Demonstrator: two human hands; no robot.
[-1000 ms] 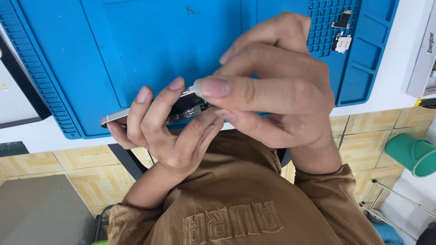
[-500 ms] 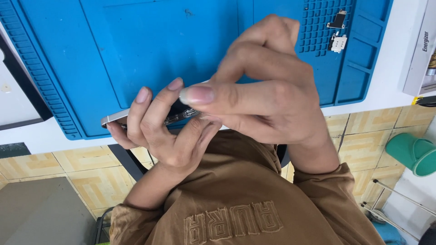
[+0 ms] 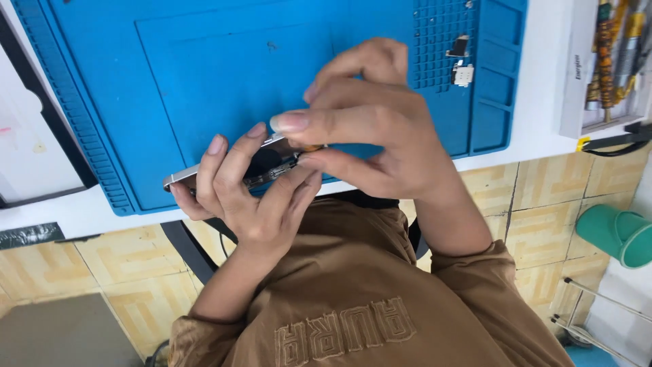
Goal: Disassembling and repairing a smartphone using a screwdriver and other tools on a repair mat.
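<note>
- At the far left we see a white board in a black frame (image 3: 30,146) lying on the white tabletop (image 3: 536,81), its edge beside the mat.
- A big blue ribbed silicone work mat (image 3: 204,61) covers most of the tabletop; its near edge runs just behind our hands.
- Our left hand (image 3: 248,194) cradles a slim, silver-edged opened phone (image 3: 204,173) from below. The grip is closed round it: fingers curl over the near edge, and the dark inside of the phone shows between them.
- The phone is held edge-on and slightly tilted, above the near edge of the mat, its left end poking out past our left fingers.
- Our right hand (image 3: 380,132) meets the phone's right end. Thumb and forefinger are pinched together there; we cannot tell whether they hold a small part or only the phone itself.
- Further right, two small metal parts (image 3: 462,61) sit in the mat's compartment grid, well apart from our hands.
- Beyond the mat, a white tray of tools (image 3: 604,61) stands on the tabletop.
- Below it, on the tiled floor, lies a green plastic cup (image 3: 614,234).
</note>
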